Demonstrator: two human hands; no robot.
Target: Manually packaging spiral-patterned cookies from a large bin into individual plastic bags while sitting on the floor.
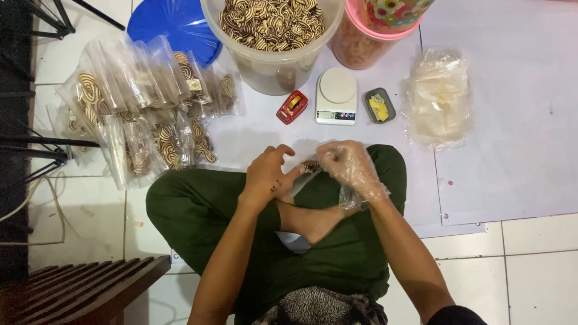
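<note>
Left hand [265, 174] and gloved right hand [352, 165] pinch a pouch [308, 170] below the scale [336, 95]; we judge steady mouth-up grips best.

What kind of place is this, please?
Probably a home floor used for packing snacks: a tub of striped chips, a small kitchen scale, and a pile of filled clear bags beside the seated person.

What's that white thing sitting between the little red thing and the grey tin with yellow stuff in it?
A small white kitchen scale with a round top. In the head view it sits on the floor between the red tape dispenser and the grey tin.
</note>
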